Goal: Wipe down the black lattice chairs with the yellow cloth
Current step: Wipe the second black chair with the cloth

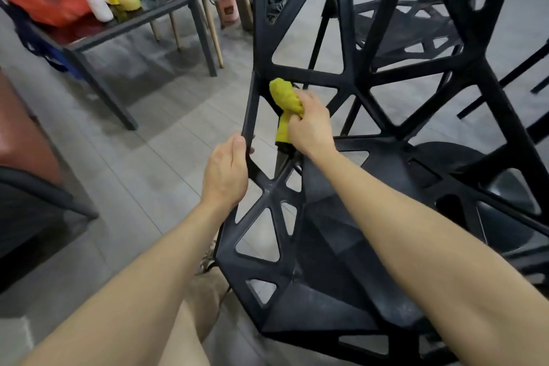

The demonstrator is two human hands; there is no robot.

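My left hand (227,175) is gripping the left edge strut of the black lattice chair (261,24), fingers curled round it. Just right and further off, my right hand (312,125) is clutching the bunched yellow cloth (285,101), holding it against the junction where backrest is meeting seat. The cloth's long axis is running up the strut, away from me. Judgement: the backrest bars are lying above and right of the cloth, nearer the right hand.
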